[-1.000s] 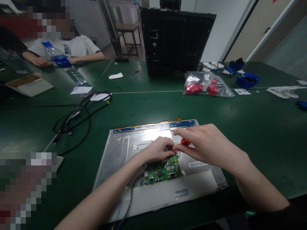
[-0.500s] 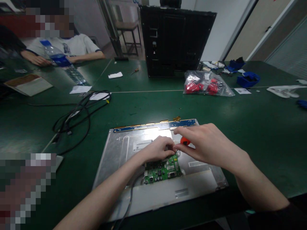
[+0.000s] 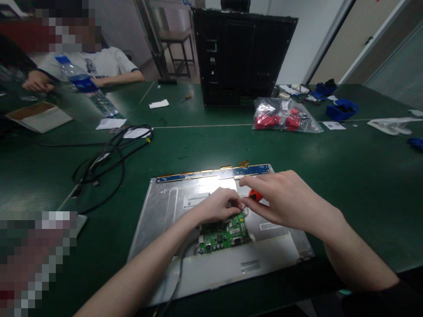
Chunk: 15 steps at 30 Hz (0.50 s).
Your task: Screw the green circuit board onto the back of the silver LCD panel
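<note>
A metal display panel (image 3: 280,251) lies flat before me with its back up. On its middle sits a green circuit board (image 3: 221,237). My right hand (image 3: 291,198) is closed around a screwdriver with a red handle (image 3: 254,195); its shaft slants down to the board's far right corner. Bent over the board's far edge, my left hand (image 3: 220,204) has its fingers pinched together close to the screwdriver's tip. What those fingers hold, if anything, is hidden. A blue strip board (image 3: 211,173) runs along the panel's far edge.
Black cables (image 3: 112,154) lie coiled at the left, near a tilted water bottle (image 3: 89,86). A black monitor (image 3: 244,57) stands at the back, with a plastic bag of red parts (image 3: 286,116) in front. Across the table sits a person (image 3: 109,66).
My hands and the screwdriver hold almost the same place, with only a slight shift of the right fingers. The other person's hand at the far left has moved left.
</note>
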{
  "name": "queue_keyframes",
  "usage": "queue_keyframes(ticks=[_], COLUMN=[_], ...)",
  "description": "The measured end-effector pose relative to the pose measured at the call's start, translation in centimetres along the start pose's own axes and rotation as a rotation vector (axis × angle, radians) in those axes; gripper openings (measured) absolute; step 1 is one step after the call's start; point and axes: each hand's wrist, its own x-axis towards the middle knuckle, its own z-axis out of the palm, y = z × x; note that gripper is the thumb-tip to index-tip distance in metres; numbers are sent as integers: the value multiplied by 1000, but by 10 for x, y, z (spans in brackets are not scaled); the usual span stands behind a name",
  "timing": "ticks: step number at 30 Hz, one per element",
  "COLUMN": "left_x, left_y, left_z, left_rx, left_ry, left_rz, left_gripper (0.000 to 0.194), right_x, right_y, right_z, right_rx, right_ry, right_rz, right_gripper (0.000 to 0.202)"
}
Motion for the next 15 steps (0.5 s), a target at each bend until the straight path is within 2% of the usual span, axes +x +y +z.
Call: queue_keyframes(ticks=[6,10,15], left_x=[1,1,0], left_y=[-2,-2,-2], left_z=[1,1,1], left_rx=[-17,19,3], left_ry=[-22,-23,-4], left_rz=[15,1,27], left_gripper=[8,5,6], right_x=[-1,2,1], right_y=[-1,1,1], right_z=[-3,0,1], right_rx=[52,11,7], right_ry=[-8,-15,-11], right_rz=[-31,-1,1], right_gripper=[28,33,24])
